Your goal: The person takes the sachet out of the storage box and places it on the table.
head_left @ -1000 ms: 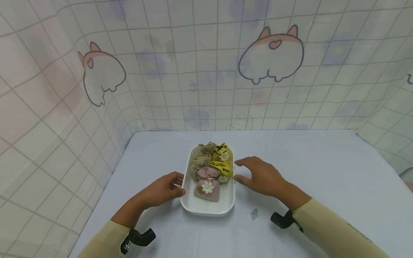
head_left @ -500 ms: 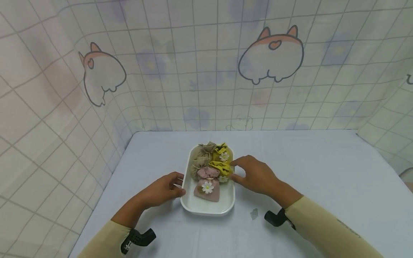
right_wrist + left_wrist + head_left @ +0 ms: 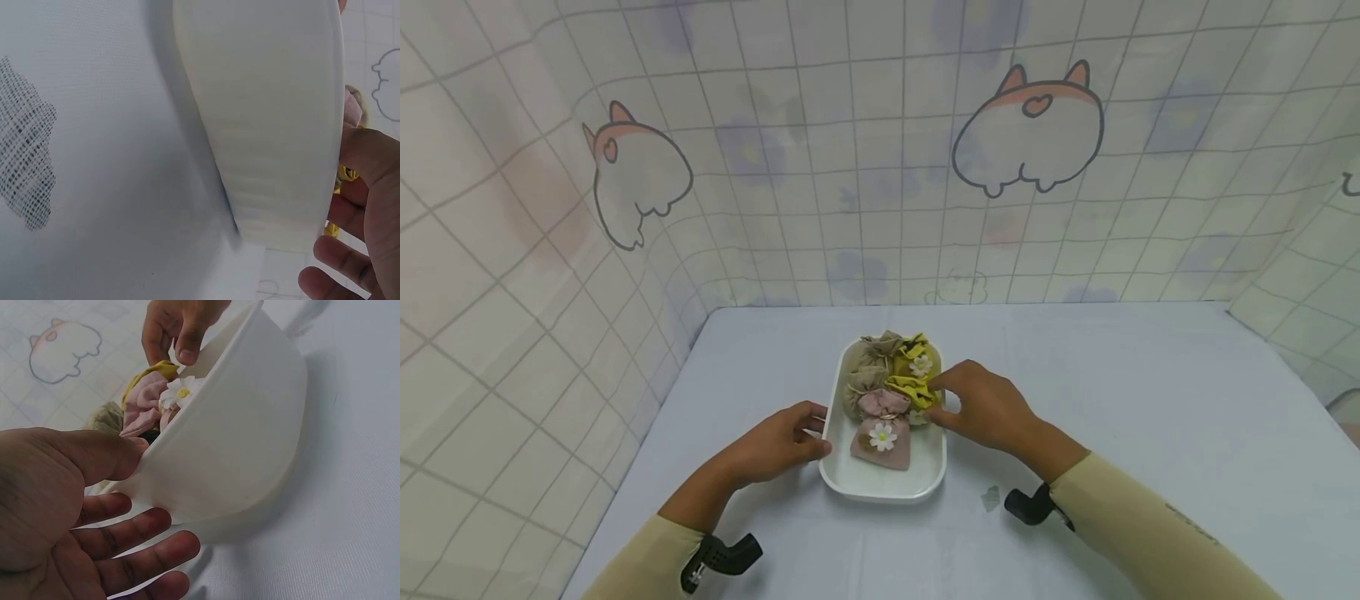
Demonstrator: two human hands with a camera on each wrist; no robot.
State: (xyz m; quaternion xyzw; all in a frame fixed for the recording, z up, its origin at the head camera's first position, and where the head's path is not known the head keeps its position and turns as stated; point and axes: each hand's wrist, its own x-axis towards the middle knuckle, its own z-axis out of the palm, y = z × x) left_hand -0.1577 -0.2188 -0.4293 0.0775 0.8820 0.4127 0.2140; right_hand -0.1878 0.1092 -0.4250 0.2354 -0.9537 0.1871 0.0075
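A white tray (image 3: 880, 490) holds small drawstring pouches. A pink pouch (image 3: 882, 446) with a white daisy lies at the front, beige pouches (image 3: 868, 377) sit behind it on the left, and yellow pouches (image 3: 912, 389) with daisies line the right side. My left hand (image 3: 786, 440) is at the tray's left side, thumb at the rim and loose fingers along the outer wall, as the left wrist view shows. Reaching over the right rim, my right hand (image 3: 992, 408) has its thumb and forefinger spread beside the nearer yellow pouch. Whether these touch the pouch I cannot tell.
The tray stands on a white-covered table (image 3: 1112, 383). A grey patch (image 3: 991, 498) marks the cloth right of the tray. Checked curtains (image 3: 880, 208) with animal drawings hang behind the table and at its sides.
My right hand has moved left, from outside the tray's right rim to over it, beside the nearer yellow pouch. My left hand and the tray have stayed in place.
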